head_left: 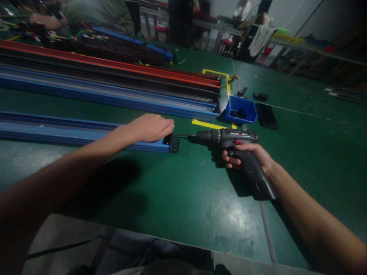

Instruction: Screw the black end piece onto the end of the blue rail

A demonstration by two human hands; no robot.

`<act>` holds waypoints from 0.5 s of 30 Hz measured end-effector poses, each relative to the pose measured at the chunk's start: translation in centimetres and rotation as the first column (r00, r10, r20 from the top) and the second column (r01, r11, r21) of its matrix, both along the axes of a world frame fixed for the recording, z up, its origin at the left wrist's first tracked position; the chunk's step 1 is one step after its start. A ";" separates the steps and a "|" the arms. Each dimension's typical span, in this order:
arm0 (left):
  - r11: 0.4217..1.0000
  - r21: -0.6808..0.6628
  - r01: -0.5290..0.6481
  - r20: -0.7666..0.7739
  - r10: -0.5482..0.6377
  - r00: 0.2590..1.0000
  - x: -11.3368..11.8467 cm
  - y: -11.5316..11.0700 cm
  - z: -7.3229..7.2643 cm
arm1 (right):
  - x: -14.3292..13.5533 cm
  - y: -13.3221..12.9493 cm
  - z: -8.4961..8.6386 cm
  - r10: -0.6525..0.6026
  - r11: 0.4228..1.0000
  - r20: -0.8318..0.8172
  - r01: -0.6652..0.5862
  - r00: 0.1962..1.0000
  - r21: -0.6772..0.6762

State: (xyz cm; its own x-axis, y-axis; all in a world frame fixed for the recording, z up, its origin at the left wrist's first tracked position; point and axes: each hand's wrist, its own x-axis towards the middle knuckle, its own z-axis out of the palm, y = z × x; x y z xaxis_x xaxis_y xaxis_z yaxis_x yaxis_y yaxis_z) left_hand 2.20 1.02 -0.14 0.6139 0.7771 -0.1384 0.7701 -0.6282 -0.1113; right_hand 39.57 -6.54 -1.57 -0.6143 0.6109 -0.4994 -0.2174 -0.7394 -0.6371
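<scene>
Left forearm (pixel 86 158) slants up from lower left; the left hand (pixel 150 128) lies palm-down over the near rail's (pixel 71 131) end at centre, fingers (pixel 169 124) curled, their grip hidden. Right of centre, the drill (pixel 239 136), lettering blurred, aims left; above, a blue bin (pixel 241 115) holds dark parts. Right hand's (pixel 259 153) fingers wrap the drill's handle.

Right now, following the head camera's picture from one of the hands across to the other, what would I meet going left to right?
Left hand → black slotted bracket → thin drill bit → drill chuck → right hand.
</scene>
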 end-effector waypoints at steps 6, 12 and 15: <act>0.999 0.020 0.030 -0.011 -0.030 0.999 -0.1 0.0 -0.1 | -0.1 -0.1 0.1 -0.022 1.000 0.008 0.022 1.000 -0.022; 0.999 0.016 0.030 -0.025 -0.029 0.999 -0.1 0.1 -0.2 | -0.2 -0.1 0.2 -0.024 0.999 -0.005 0.024 1.000 -0.046; 1.000 0.006 0.020 -0.020 -0.020 1.000 -0.1 0.1 -0.1 | -0.1 -0.1 0.1 -0.021 0.999 -0.001 0.021 1.000 -0.046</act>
